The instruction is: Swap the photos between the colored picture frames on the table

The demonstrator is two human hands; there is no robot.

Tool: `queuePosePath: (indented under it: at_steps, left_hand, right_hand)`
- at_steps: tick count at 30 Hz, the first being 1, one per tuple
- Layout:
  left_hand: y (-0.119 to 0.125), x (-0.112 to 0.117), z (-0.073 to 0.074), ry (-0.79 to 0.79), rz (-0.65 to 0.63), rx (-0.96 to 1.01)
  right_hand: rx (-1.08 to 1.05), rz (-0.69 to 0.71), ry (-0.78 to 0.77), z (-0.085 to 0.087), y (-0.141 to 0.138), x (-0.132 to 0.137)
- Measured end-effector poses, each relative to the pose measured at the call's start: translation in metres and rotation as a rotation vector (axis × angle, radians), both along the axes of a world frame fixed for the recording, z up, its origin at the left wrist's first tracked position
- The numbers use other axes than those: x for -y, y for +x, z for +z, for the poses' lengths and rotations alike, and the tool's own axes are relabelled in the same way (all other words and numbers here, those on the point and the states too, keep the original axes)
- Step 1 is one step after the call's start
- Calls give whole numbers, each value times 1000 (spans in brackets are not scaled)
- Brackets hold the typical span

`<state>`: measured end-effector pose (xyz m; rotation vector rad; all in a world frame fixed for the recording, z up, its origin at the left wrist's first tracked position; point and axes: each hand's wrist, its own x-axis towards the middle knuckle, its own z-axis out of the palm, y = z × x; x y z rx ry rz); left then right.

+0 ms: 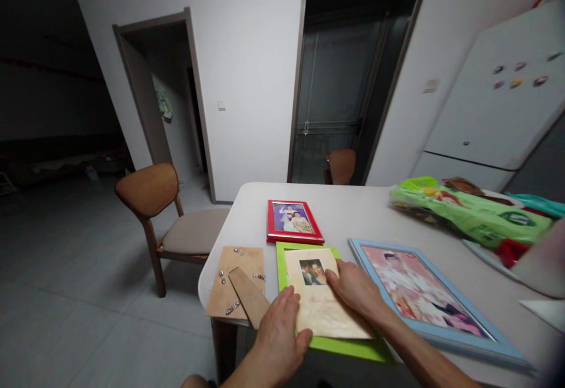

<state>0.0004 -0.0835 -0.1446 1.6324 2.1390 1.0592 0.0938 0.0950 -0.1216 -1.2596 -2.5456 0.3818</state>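
Observation:
A cream sheet of paper (321, 308) with a small photo of two people printed on it lies over a lime-green picture frame (348, 348) at the near table edge. My left hand (282, 329) rests along the sheet's left edge, its fingers stretched out and the thumb apart. On the sheet's right edge is my right hand (355, 288), thumb on top and the other fingers partly hidden, holding it. Left of the green frame lies a brown backing board (216, 297) with metal clips and a stand leg (249, 297).
A red picture frame (293, 239) lies beyond the green one, and a larger light-blue frame (424, 323) lies to the right. A green package (468, 208) and other items crowd the right side. A wooden chair (148, 191) stands left of the white table (260, 199).

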Motion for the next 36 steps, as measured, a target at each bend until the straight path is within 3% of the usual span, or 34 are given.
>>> queuePosePath:
  at_steps: [7, 13, 17, 21, 27, 31, 36]
  left_hand:
    - [1, -11, 15, -56, 30, -164]
    - [2, -18, 26, -81, 25, -271]
    - [-24, 8, 17, -23, 76, -256]
    - [-69, 51, 7, -135, 213, -268]
    - [-103, 86, -3, -190, 269, -320]
    - [-104, 84, 5, -126, 235, -322]
    - [-75, 60, 30, -33, 152, -344]
  right_hand:
    - [138, -40, 192, -7, -2, 7]
    - [-1, 176, 186, -8, 3, 17]
    - [-138, 347, 126, 3, -12, 43]
    - [-126, 460, 41, 10, -41, 83]
    - [-81, 529, 34, -3, -78, 125]
    - [-220, 544, -88, -5, -80, 123]
    - [-327, 520, -83, 12, -38, 96]
